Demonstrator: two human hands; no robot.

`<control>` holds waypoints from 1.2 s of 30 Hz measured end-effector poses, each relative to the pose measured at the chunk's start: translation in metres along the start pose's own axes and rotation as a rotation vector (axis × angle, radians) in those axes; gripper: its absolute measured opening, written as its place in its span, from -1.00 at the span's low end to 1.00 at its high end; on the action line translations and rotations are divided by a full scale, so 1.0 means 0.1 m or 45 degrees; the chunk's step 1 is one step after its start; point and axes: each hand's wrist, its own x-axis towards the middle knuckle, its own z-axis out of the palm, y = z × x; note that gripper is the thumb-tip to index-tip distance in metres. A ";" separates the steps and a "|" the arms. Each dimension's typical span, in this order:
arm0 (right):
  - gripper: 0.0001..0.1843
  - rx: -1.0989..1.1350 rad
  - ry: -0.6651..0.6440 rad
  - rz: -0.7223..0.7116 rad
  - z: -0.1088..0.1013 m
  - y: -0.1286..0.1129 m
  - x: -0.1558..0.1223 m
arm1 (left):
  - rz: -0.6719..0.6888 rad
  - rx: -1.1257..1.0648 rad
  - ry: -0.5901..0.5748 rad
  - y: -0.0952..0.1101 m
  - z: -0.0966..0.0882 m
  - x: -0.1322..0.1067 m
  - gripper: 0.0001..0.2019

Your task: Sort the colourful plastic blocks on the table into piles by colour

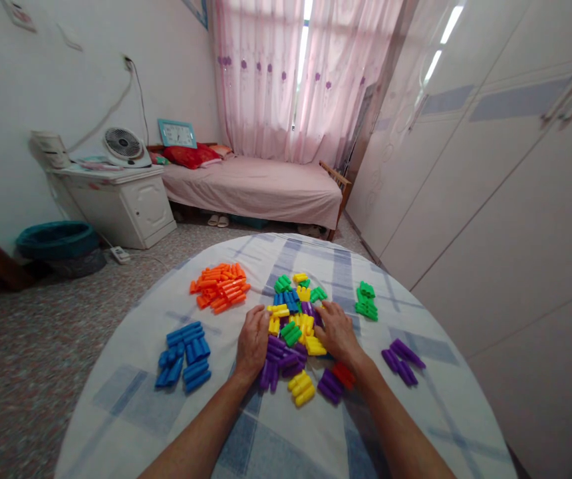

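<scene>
A mixed pile of plastic building pieces, shaped like joined tubes, lies between my hands. My left hand [253, 342] rests at the pile's left side, fingers bent loosely beside a yellow piece [279, 311] and purple pieces [280, 356]; no piece shows in its grasp. On the other side, my right hand [336, 330] has its thumb and fingers around a purple piece [318, 318], partly covered by the fingers. A green piece [290, 334] and a blue piece [286, 301] lie in the pile. Near my right wrist is a red piece [343, 375], partly hidden beside a purple one [330, 386].
Separate groups lie on the round table's checked cloth [166, 439]: orange pieces [220, 287], blue pieces [184, 352], green pieces [366, 301] and purple pieces [404, 361]. Beyond stand a bed [261, 183], a white cabinet [146, 206] with a fan [124, 145], and wardrobes [465, 166].
</scene>
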 end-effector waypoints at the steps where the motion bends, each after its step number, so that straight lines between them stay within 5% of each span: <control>1: -0.55 -0.001 -0.014 0.013 0.02 0.01 0.01 | 0.001 0.001 -0.005 0.00 0.00 0.00 -0.65; 5: -0.63 0.015 0.012 0.002 0.07 0.06 0.02 | -0.028 -0.002 -0.013 0.02 0.00 0.00 -0.65; 13: -0.65 -0.060 0.342 -0.026 -0.12 0.17 -0.19 | -0.006 -0.015 -0.021 0.01 0.01 0.00 -0.65; 20: -0.56 -0.198 0.542 0.442 -0.40 0.83 -0.71 | -0.010 -0.014 -0.010 -0.01 0.00 0.01 -0.63; 25: -0.51 -0.163 0.501 0.773 -0.43 1.14 -0.88 | -0.035 -0.027 0.011 -0.04 -0.02 0.02 -0.62; 36: -0.38 0.231 0.520 0.821 -0.25 1.18 -0.85 | 0.147 0.034 0.088 0.02 -0.05 -0.07 -0.67</control>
